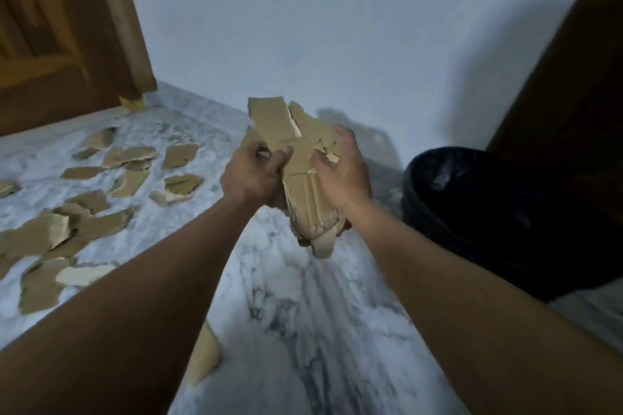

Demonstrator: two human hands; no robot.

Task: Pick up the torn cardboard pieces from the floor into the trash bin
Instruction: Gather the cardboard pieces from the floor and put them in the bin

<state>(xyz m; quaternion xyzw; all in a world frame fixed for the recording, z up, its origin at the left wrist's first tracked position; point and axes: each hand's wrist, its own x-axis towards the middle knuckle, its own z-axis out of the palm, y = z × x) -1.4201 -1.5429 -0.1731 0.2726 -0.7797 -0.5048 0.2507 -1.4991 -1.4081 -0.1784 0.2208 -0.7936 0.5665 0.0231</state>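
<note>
Both hands [296, 172] clamp a ragged, creased bundle of brown cardboard pieces [296, 158], edges torn pale

Both forearms are bare to the frame edge, and the left hand [251, 175] and right hand [340, 172] wear nothing.

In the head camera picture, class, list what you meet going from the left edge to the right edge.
Wooden door → scattered cardboard pieces on the floor → left hand → bundle of torn cardboard held in both hands → right hand → black trash bin.
</note>
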